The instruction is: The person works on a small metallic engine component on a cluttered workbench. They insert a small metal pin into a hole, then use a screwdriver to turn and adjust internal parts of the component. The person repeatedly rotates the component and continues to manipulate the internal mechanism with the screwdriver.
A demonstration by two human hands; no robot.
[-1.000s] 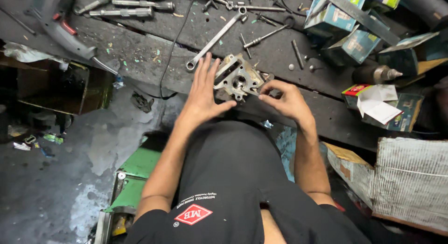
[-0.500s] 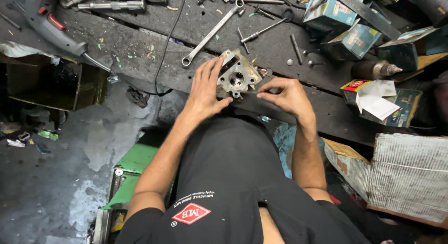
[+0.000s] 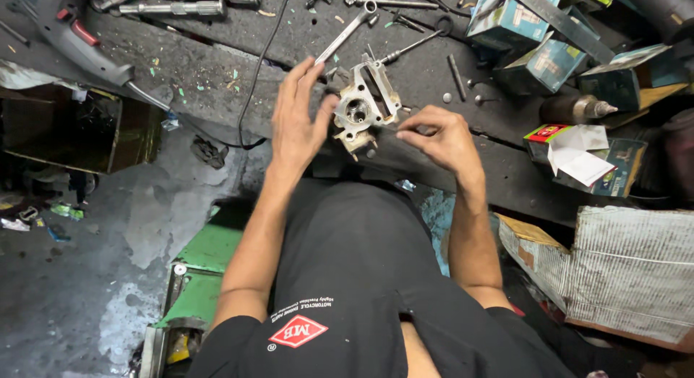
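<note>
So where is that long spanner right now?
In the head view the spanner lies slanted on the dark workbench, just beyond the left hand's fingertips and up-left of the metal engine part the hand steadies.

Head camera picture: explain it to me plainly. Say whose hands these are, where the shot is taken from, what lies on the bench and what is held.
There is no machine here. A person wears a camera on the head, so it looks straight down over their black shirt at their own two hands. The left hand lies open against the side of a pale metal engine part resting at the edge of a dark, grimy workbench. The right hand is beside the part with its fingertips pinched together; whether they grip something small is too fine to tell. On the bench lie a wrench, metal rods and teal cardboard boxes.
</note>
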